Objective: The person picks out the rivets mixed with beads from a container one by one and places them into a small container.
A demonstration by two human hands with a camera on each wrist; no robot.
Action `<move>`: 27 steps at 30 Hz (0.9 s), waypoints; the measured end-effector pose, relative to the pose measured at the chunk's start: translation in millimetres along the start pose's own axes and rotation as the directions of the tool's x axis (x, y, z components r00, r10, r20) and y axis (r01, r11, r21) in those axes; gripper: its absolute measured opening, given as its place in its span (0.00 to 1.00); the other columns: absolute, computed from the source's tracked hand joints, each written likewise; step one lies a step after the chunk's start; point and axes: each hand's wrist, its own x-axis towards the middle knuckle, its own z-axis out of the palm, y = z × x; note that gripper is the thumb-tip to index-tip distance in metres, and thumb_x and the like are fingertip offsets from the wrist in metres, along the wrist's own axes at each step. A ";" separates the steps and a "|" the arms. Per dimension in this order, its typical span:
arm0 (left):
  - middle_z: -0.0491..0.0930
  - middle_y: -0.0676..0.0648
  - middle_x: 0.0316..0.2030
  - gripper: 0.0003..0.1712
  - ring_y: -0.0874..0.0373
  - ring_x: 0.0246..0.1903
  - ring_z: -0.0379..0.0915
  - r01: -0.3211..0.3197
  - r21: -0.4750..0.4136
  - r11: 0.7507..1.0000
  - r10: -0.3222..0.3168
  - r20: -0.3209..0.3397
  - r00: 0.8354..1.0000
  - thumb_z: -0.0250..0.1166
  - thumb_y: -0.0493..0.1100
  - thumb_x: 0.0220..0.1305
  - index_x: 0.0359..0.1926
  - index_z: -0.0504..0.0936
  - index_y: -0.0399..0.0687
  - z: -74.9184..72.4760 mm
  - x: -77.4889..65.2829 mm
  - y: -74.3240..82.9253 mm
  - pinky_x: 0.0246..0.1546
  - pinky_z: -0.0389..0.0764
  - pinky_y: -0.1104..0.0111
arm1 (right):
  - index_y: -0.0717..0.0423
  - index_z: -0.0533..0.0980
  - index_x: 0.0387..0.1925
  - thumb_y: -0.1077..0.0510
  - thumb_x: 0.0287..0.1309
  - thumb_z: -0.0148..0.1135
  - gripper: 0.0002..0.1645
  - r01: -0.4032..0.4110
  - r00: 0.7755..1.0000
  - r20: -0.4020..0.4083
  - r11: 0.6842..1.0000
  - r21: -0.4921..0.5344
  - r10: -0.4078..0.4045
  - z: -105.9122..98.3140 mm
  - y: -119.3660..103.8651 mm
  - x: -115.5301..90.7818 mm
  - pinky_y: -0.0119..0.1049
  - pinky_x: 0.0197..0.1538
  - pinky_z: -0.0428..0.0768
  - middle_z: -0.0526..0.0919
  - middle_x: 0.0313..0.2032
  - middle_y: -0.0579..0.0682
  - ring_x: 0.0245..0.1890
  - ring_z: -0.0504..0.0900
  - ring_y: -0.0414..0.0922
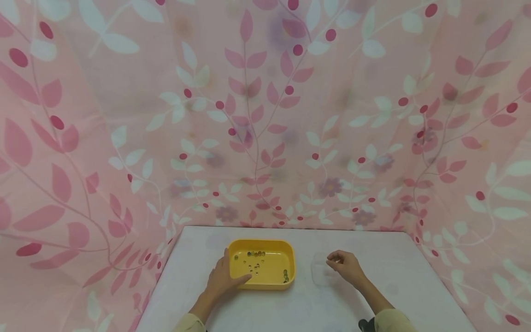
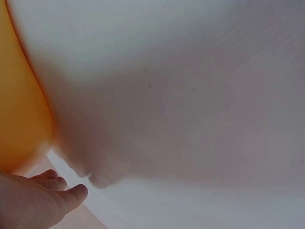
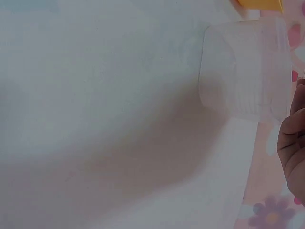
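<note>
A shallow yellow tray [image 1: 271, 268] stands on the table with small round dark and greenish beads [image 1: 256, 254] along its far side. Tiny clear pieces [image 1: 257, 265] lie scattered in its middle, and several more beads [image 1: 285, 275] sit in the near right corner. My left hand [image 1: 221, 278] rests against the tray's left side, fingers extended along the wall and thumb over the near rim. To the right stands a clear plastic container [image 3: 233, 71]. Over it hovers my right hand [image 1: 345, 266], fingers bent and tips close to the thumb; whether anything is between them is hidden.
The white table [image 1: 286, 311] ends close behind the tray. Pink leaf-patterned cloth [image 1: 265, 138] hangs around its back and sides. A dark band [image 1: 366, 325] circles the right wrist near the sleeve.
</note>
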 end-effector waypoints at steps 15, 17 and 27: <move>0.59 0.29 0.70 0.78 0.31 0.66 0.62 0.020 -0.010 1.000 -0.019 0.014 1.000 0.70 0.77 0.42 0.78 0.39 0.39 -4.0 -1.0 0.7 0.64 0.65 0.39 | 0.58 0.82 0.32 0.63 0.53 0.72 0.05 0.009 1.000 -0.023 1.000 -0.029 -0.010 5.4 6.7 -0.1 0.29 0.28 0.76 0.85 0.29 0.50 0.25 0.77 0.38; 0.59 0.29 0.71 0.77 0.31 0.66 0.62 0.021 -0.017 1.000 -0.020 0.016 1.000 0.71 0.76 0.43 0.78 0.39 0.39 -4.7 -1.4 1.4 0.64 0.65 0.39 | 0.58 0.83 0.31 0.63 0.53 0.72 0.04 0.021 1.000 -0.021 0.999 -0.047 -0.022 6.1 6.7 -0.6 0.29 0.28 0.75 0.85 0.29 0.50 0.25 0.76 0.37; 0.57 0.29 0.71 0.78 0.31 0.66 0.61 0.007 -0.014 1.000 -0.007 0.039 0.999 0.70 0.77 0.43 0.78 0.38 0.39 -3.5 -0.2 1.9 0.65 0.64 0.39 | 0.55 0.83 0.30 0.63 0.53 0.72 0.04 0.028 0.999 -0.039 0.994 -0.104 -0.032 6.3 8.7 -2.1 0.28 0.30 0.75 0.85 0.28 0.47 0.25 0.77 0.36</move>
